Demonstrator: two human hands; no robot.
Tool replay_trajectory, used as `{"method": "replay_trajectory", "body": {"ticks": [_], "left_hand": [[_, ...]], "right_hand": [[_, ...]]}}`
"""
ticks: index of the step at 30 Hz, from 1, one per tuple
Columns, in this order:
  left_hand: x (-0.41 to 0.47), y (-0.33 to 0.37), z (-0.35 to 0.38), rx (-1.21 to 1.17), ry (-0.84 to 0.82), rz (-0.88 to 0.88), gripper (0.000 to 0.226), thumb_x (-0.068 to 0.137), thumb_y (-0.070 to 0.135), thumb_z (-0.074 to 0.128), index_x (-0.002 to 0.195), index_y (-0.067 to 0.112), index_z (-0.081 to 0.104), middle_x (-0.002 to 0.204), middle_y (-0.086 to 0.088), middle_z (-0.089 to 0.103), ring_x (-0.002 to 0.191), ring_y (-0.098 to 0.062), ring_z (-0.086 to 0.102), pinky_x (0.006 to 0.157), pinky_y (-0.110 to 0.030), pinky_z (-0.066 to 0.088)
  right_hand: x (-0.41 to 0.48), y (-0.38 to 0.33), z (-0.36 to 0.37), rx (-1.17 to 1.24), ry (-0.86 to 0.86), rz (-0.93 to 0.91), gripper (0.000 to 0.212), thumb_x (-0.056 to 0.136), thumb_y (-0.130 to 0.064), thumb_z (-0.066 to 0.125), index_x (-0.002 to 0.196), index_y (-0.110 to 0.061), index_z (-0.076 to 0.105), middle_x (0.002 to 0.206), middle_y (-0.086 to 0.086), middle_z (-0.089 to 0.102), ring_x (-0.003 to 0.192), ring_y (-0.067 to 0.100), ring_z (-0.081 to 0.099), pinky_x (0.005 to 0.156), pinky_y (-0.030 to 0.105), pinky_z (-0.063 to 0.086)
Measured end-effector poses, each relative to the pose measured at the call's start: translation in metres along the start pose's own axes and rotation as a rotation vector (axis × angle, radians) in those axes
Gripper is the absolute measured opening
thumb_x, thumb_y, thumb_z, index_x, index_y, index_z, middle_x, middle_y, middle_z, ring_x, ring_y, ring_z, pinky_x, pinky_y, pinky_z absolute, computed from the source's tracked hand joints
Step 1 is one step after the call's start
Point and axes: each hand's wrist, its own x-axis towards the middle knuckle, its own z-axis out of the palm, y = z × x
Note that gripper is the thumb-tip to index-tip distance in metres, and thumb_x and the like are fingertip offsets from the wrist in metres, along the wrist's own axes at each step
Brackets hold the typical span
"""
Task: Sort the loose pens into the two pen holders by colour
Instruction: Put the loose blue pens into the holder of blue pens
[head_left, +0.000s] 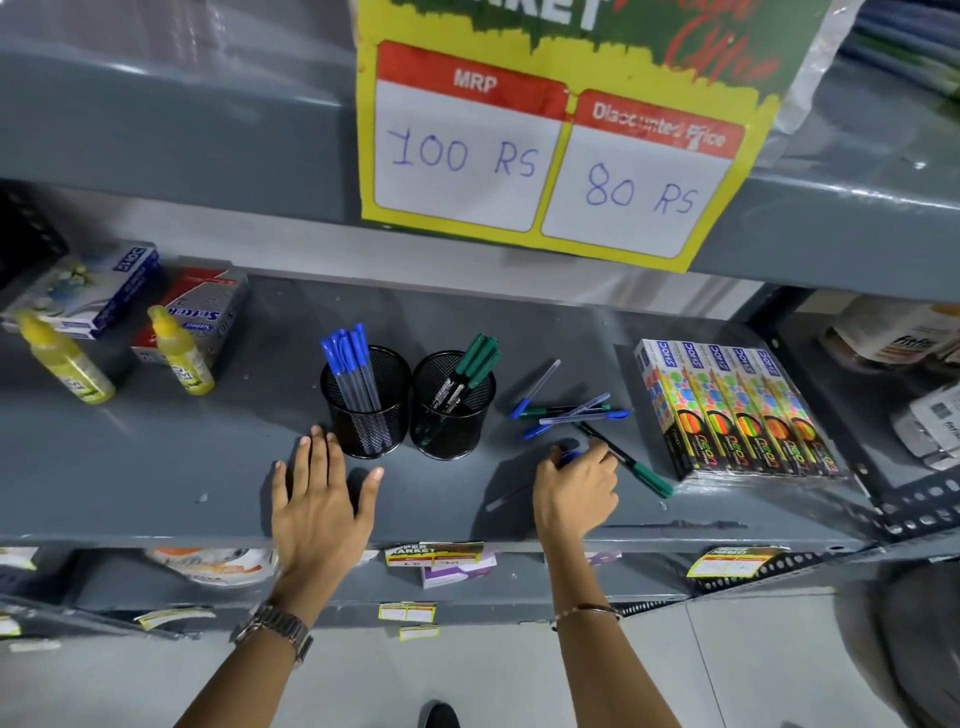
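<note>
Grey shelf (156, 467) holds two black pen holders side by side, the left holder (366, 410) with blue pens and the right holder (452, 410) with green, loose pens (571, 413) lying just right of them, while the left hand (319, 493) rests flat with fingers spread and the right hand (576, 486) pinches a blue pen (568, 457).

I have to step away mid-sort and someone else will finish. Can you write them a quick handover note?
Left hand: open, flat on the shelf by the blue-pen holder.
Right hand: closing on a blue-capped pen; grip not clearly settled.
Done: blue pens stand in the left holder, green pens in the green-pen holder.
Left: the loose pile of blue and green pens, plus a green pen beside the right hand.
</note>
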Motion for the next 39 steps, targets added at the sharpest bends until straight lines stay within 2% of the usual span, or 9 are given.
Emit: {"method": "replay_trajectory", "body": {"ticks": [5,10,14,17,22,27,31,34,39], "left_hand": [[0.000,0.001,0.000,-0.008,0.000,0.009,0.094,0.086,0.063,-0.005,0.138,-0.003,0.036,0.148,-0.020,0.037,0.140,-0.031,0.030,0.114,-0.051,0.019],[0.000,0.000,0.000,-0.008,-0.008,0.007,0.094,0.085,0.063,-0.007,0.139,-0.002,0.035,0.149,-0.019,0.036,0.140,-0.030,0.030,0.115,-0.051,0.019],[0.000,-0.001,0.001,-0.015,-0.009,0.009,0.091,0.085,0.062,-0.004,0.141,-0.001,0.032,0.151,-0.018,0.033,0.141,-0.029,0.027,0.115,-0.049,0.017],[-0.001,-0.001,0.002,-0.071,0.001,0.012,0.087,0.086,0.061,0.003,0.142,-0.001,0.030,0.152,-0.017,0.030,0.143,-0.028,0.024,0.117,-0.049,0.015],[-0.002,-0.002,-0.001,-0.095,0.012,0.031,0.081,0.087,0.057,0.015,0.140,-0.002,0.034,0.150,-0.020,0.033,0.140,-0.032,0.029,0.115,-0.050,0.018],[-0.001,-0.003,0.001,-0.074,-0.026,0.034,0.090,0.082,0.062,-0.006,0.146,0.003,0.016,0.157,-0.014,0.018,0.146,-0.025,0.013,0.119,-0.045,0.006],[0.000,-0.004,0.000,-0.073,-0.034,0.029,0.090,0.080,0.062,-0.011,0.147,0.005,0.009,0.159,-0.011,0.011,0.147,-0.023,0.007,0.119,-0.043,0.002],[-0.001,-0.003,-0.004,-0.087,-0.013,0.031,0.088,0.083,0.060,-0.002,0.146,0.002,0.018,0.156,-0.014,0.020,0.145,-0.026,0.016,0.118,-0.045,0.008],[-0.004,-0.004,-0.008,-0.086,0.013,0.042,0.079,0.089,0.057,0.018,0.137,-0.001,0.039,0.147,-0.019,0.040,0.138,-0.031,0.035,0.114,-0.050,0.026]], "right_hand": [[-0.009,-0.005,0.000,0.126,0.063,0.030,0.030,0.083,-0.010,0.055,0.112,-0.004,0.051,0.109,0.021,0.058,0.096,0.043,0.056,0.080,0.049,0.043],[-0.022,-0.021,-0.016,0.321,0.189,-0.003,0.011,0.079,-0.010,0.057,0.089,-0.012,0.055,0.091,0.010,0.060,0.076,0.036,0.058,0.071,0.047,0.048],[-0.033,-0.062,-0.040,0.516,0.290,-0.161,0.013,0.075,-0.012,0.061,0.085,-0.020,0.056,0.084,0.005,0.061,0.069,0.029,0.058,0.062,0.039,0.046],[-0.041,-0.103,-0.056,0.633,0.357,-0.424,0.019,0.074,-0.013,0.063,0.091,-0.021,0.061,0.085,0.005,0.062,0.072,0.021,0.058,0.059,0.034,0.045],[-0.059,-0.158,-0.055,0.809,0.188,-0.592,0.021,0.081,-0.018,0.062,0.098,-0.030,0.057,0.087,-0.005,0.061,0.072,0.006,0.060,0.062,0.035,0.051],[-0.067,-0.150,-0.018,0.660,-0.082,-0.584,0.018,0.080,-0.012,0.064,0.095,-0.019,0.059,0.090,0.003,0.063,0.067,0.014,0.061,0.065,0.045,0.053],[-0.069,-0.146,-0.003,0.648,-0.051,-0.547,0.011,0.078,-0.010,0.064,0.086,-0.018,0.062,0.084,0.002,0.063,0.062,0.011,0.058,0.064,0.044,0.053],[-0.063,-0.160,-0.011,0.768,-0.013,-0.552,0.017,0.079,-0.010,0.063,0.091,-0.021,0.059,0.084,0.003,0.064,0.061,0.011,0.060,0.062,0.043,0.055],[-0.056,-0.192,-0.026,0.881,0.068,-0.614,0.016,0.083,-0.017,0.063,0.089,-0.028,0.053,0.077,-0.015,0.061,0.064,0.011,0.064,0.057,0.034,0.057]]}}
